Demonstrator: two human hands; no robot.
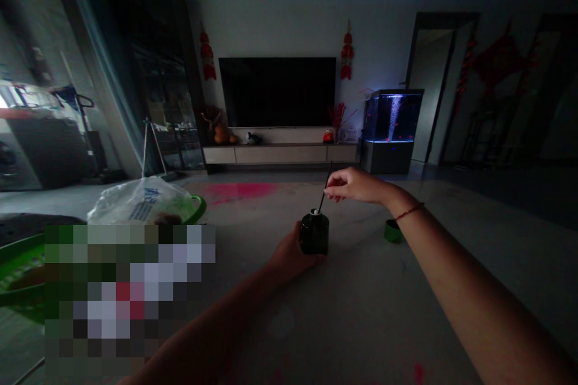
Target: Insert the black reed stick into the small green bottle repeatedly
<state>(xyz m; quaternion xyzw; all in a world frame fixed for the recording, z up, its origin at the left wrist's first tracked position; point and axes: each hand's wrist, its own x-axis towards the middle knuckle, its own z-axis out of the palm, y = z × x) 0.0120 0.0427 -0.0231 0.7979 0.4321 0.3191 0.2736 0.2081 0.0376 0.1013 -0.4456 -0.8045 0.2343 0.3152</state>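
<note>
Bottle (pixel 314 233): small, squat, dark glossy glass, upright at mid-bench (pixel 361 313), left hand (pixel 289 255) grip wrapped round its side. Stick (pixel 326 183): thin, straight, dark, lower end in the bottle's neck, upper end pinched in the right hand (pixel 354 185) grip. Round green cap (pixel 392 231) nearby.

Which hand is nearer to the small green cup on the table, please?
Right. The right hand pinches a stick just up-left of the small green cup; the left hand grips the dark bottle farther left.
</note>
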